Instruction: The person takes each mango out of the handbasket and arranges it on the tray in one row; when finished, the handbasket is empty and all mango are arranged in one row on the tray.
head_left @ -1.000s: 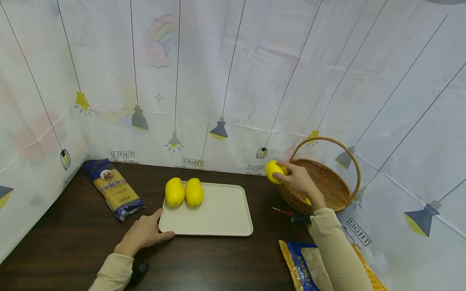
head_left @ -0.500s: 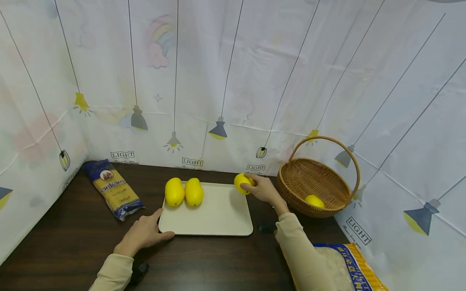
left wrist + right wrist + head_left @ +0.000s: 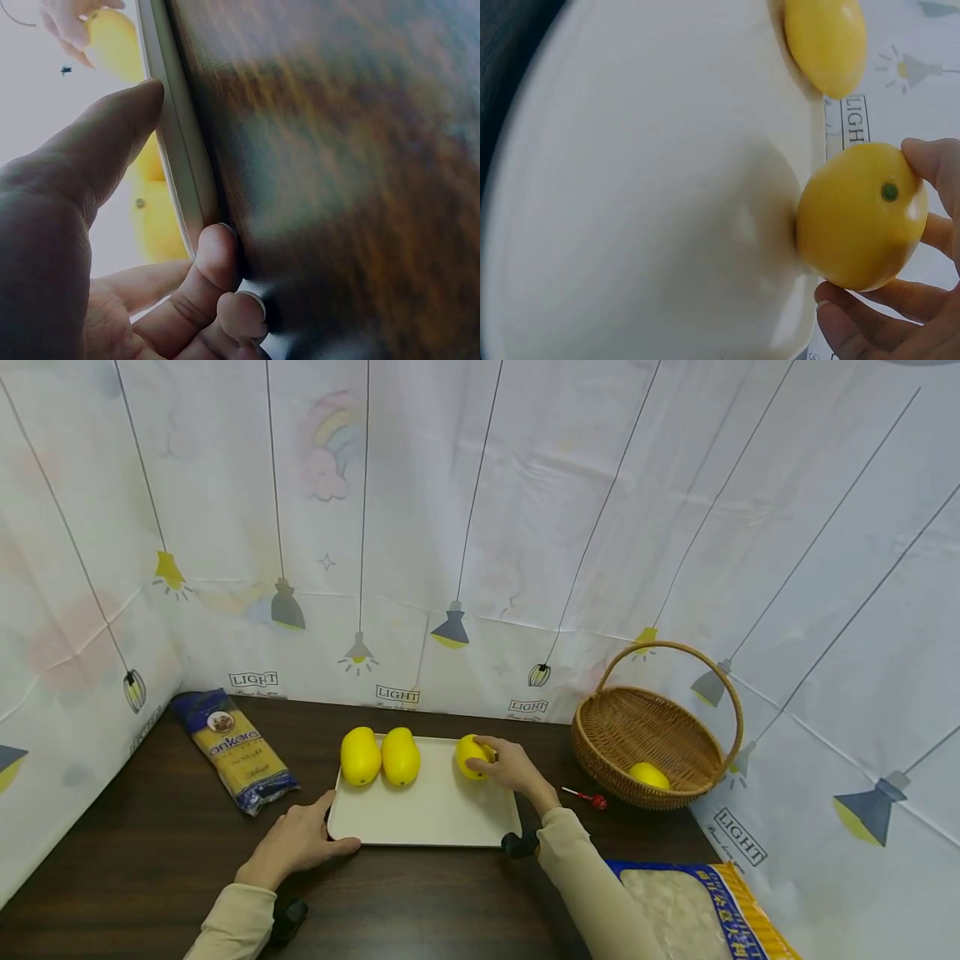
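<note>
Head view: centre, the right hand (image 3: 517, 770) pinches a lemon (image 3: 469, 759) at the upper right of the tray (image 3: 435, 814); lower left, the left hand (image 3: 295, 845) grips the tray's corner. Two lemons (image 3: 380, 757) lie on its upper left. A wicker basket (image 3: 611, 760), right, holds another.

Left wrist view: the thumb (image 3: 112, 131) lies along the tray's rim, upper left; curled fingers (image 3: 217, 255) meet its side, lower centre.

Right wrist view: thumb and fingers bend around the lemon, right of centre.

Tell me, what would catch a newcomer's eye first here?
Probably the bright yellow: two yellow fruits side by side at the left end of a cream tray, and a third fruit held in the right hand at the tray's far right part. Next, perhaps, the tall-handled wicker basket to the tray's right, with another fruit inside.
</note>
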A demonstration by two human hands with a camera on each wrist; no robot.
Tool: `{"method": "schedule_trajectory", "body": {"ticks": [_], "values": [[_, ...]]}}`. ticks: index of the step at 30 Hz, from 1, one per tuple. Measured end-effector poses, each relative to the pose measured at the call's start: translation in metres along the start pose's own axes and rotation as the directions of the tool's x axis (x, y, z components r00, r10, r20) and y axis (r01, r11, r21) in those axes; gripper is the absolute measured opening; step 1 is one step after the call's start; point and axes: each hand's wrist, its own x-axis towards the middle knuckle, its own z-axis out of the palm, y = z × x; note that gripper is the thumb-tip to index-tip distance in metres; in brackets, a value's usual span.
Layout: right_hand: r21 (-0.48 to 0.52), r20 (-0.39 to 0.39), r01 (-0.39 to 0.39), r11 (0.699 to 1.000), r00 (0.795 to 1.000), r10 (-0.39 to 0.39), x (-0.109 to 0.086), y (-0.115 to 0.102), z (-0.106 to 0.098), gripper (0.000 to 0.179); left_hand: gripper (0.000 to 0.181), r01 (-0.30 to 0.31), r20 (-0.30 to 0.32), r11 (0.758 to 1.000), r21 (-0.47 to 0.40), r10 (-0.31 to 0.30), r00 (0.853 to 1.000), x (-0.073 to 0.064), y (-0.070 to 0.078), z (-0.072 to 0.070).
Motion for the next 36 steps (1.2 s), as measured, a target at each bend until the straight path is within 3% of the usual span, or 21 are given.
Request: {"method": "schedule_trajectory", "body": {"ticks": [11,21,36], "values": [[-0.008,-0.015,-0.004,1.000,1.000,0.004,0.005,-0.019,0.020,0.067,0.095,0.010,0.003,1.000,0.001,-0.010,1.000,0.000,0.000,0.001],[-0.012,-0.023,0.062,0.998,0.998,-0.062,0.008,-0.034,0.032,0.066,0.095,0.023,0.008,1.000,-0.003,-0.023,1.000,0.000,0.000,0.001],[0.036,-0.032,0.037,0.999,0.999,-0.035,0.013,-0.041,0.040,0.069,0.094,0.023,-0.001,1.000,-0.006,-0.023,1.000,0.000,-0.001,0.002]]}}
